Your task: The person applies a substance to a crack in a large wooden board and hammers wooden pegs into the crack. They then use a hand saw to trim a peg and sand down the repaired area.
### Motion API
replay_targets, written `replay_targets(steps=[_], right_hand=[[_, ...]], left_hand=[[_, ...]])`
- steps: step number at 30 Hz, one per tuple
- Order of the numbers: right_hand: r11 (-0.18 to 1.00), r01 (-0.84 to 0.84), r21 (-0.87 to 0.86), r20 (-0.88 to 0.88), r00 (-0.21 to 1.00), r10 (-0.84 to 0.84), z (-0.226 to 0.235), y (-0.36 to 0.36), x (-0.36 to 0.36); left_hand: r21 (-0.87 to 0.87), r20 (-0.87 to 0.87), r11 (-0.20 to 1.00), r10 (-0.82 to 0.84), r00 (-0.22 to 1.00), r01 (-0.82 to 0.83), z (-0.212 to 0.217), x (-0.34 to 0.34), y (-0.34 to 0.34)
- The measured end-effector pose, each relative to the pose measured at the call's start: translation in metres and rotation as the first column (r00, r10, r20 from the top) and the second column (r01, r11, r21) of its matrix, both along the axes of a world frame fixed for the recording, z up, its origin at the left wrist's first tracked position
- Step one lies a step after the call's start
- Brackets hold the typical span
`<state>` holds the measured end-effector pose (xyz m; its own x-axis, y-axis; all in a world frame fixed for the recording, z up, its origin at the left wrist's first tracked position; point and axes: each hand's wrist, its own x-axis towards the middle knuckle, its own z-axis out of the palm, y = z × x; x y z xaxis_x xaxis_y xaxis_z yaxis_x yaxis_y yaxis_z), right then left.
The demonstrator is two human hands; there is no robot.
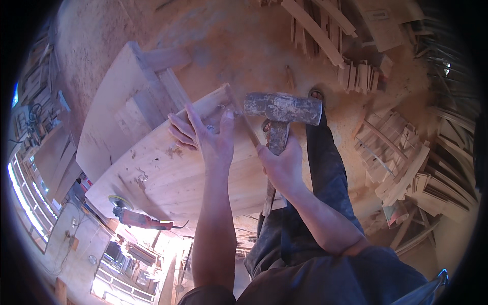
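My right hand [284, 165] is wrapped around the handle of a sledgehammer [305, 109], close beneath its worn, paint-flecked steel head. The wooden handle runs down below my fist toward my legs. Over the far end of a large pale wooden panel [178, 173], my left hand [211, 140] has its fingers spread, the thumb apart. I cannot tell whether its palm rests on the wood. The hammer head is just to the right of the panel's far corner. A red angle grinder [140, 219] with a yellow-rimmed disc lies on the left, by the panel's near edge.
A second wooden panel [112, 112] stands beyond the first. Stacked boards [320, 30] lie on the dusty floor at the far right, with a slatted wood pile [389, 147] nearer. My feet and dark trousers [328, 162] are right of the panel. Bright windows [30, 198] are at the left.
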<state>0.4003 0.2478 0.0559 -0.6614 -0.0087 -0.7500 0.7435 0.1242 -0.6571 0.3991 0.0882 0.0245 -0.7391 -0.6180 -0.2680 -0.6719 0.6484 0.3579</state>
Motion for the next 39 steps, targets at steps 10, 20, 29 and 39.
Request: replay_targets(steps=[10, 20, 29, 39], right_hand=[[0.952, -0.252, 0.175, -0.039, 0.964, 0.263, 0.009, 0.014, -0.026], [0.847, -0.451, 0.280, -0.136, 0.855, 0.501, 0.002, 0.015, -0.030], [0.801, -0.506, 0.319, -0.136, 0.812, 0.567, 0.003, 0.018, -0.031], [0.858, -0.438, 0.268, -0.139, 0.864, 0.484, -0.003, 0.011, -0.022]], left_hand=[[0.011, 0.003, 1.000, 0.008, 1.000, -0.008, 0.009, -0.005, 0.000], [0.095, -0.044, 0.995, 0.047, 0.998, -0.043, 0.012, -0.008, 0.000], [0.080, -0.028, 0.996, 0.046, 0.999, -0.044, 0.018, -0.011, 0.004], [0.086, -0.042, 0.995, 0.047, 0.998, -0.043, 0.014, -0.009, 0.002]])
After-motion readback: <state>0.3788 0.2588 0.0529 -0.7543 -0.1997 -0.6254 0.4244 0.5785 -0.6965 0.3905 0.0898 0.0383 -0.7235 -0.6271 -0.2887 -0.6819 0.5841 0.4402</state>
